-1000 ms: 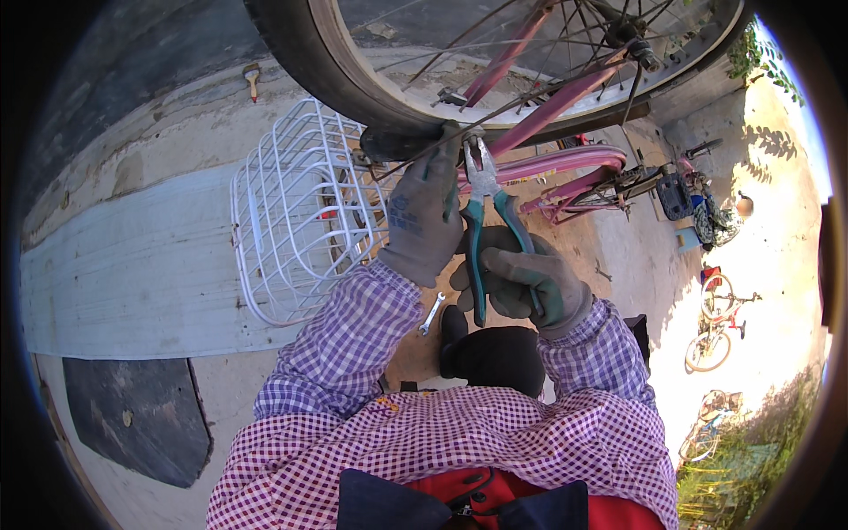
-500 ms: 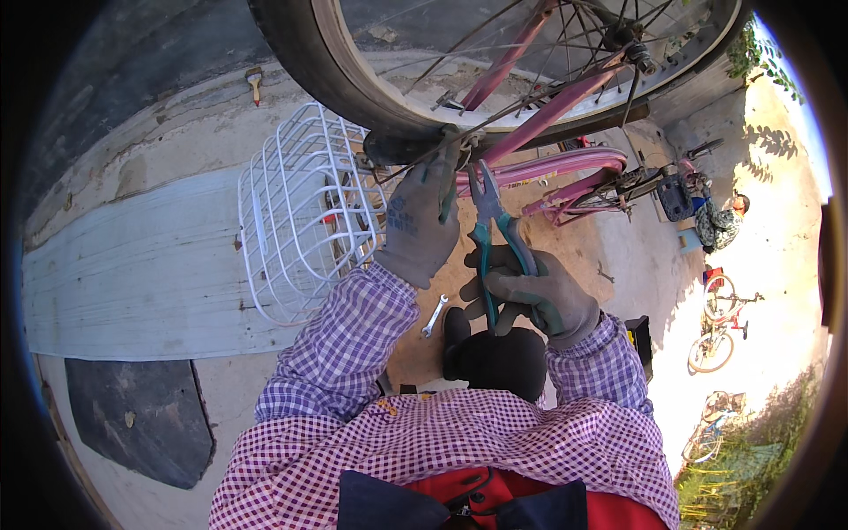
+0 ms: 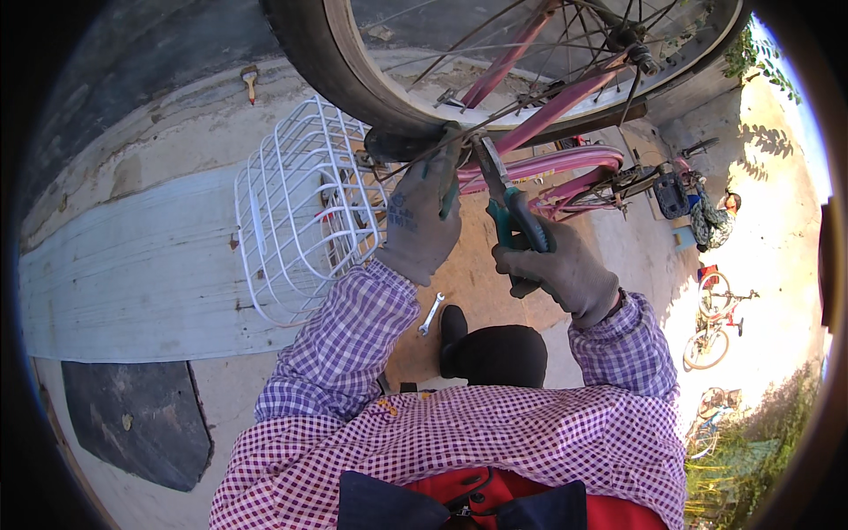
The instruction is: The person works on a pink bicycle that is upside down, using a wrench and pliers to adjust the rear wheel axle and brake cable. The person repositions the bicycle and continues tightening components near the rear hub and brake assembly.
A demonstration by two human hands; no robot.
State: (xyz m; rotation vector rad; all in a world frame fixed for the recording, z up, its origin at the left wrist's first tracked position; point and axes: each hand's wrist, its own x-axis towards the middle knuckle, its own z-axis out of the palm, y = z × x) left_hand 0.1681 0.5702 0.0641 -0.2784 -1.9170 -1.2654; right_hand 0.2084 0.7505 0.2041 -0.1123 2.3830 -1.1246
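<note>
My right hand [image 3: 570, 272], in a grey work glove, grips pliers [image 3: 495, 173] with green-and-dark handles. The jaws have come together beside a small metal fitting below the tyre; whether they bite on it I cannot tell. My left hand [image 3: 420, 221], gloved too, is closed at the same spot, its fingertips by a thin rod; what they pinch is hidden. Above both hands is the wheel [image 3: 353, 66] of a pink bicycle, with the pink fork [image 3: 552, 106] running to its hub. A white wire basket [image 3: 309, 208] is left of my left hand.
A spanner [image 3: 431, 314] lies on brown board near my shoe [image 3: 453, 329]. A paintbrush [image 3: 250, 84] lies farther off at the left. Pale sheeting [image 3: 132, 274] and a dark panel [image 3: 137, 420] cover floor there. Right, a person [image 3: 714, 221] sits near more bicycles [image 3: 714, 318].
My right hand has turned and tightened round the pliers. Their jaws, spread before, have come together and moved up to the fitting by my left fingertips. My left hand has barely moved.
</note>
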